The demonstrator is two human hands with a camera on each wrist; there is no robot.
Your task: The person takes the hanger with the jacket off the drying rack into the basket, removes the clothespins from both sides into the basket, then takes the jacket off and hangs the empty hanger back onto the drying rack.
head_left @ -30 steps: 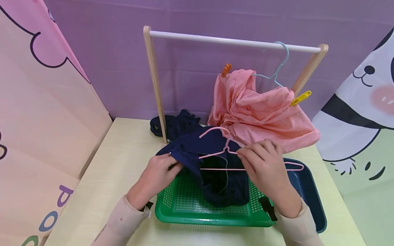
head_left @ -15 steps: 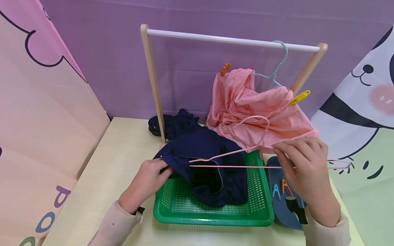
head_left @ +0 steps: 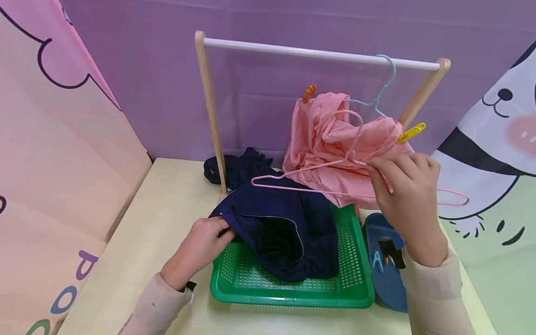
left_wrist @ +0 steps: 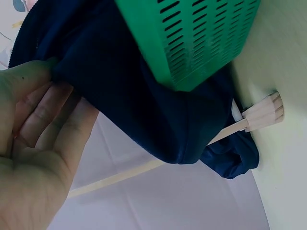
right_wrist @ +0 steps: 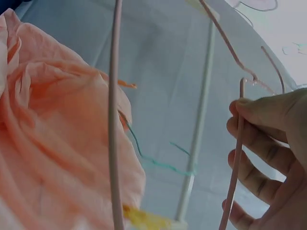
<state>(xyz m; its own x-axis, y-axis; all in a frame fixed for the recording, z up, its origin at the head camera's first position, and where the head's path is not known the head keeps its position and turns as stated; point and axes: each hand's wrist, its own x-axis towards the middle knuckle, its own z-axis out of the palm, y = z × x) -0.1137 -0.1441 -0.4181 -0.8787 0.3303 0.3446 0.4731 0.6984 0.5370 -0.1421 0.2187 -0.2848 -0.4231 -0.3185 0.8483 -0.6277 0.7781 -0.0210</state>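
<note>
My left hand pinches the edge of a dark navy garment, which lies over a green basket with its opening facing up toward me. In the left wrist view the thumb and fingers hold the cloth by its edge. A pink hanger is pinched by its shoulder in my right hand, raised above the garment and apart from it. The hanger's hook points up, in front of the pink garment. The right wrist view shows the thumb and forefinger on the hanger wire.
A wooden rack with a white rail stands behind. The pink garment hangs there on a light blue hanger, with an orange clip and a yellow clip. A blue tray with clothespins sits right of the basket.
The pink hanger in my right hand has moved right, away from the navy garment's opening, and then up. My left hand has shifted slightly left and still holds the garment's edge.
</note>
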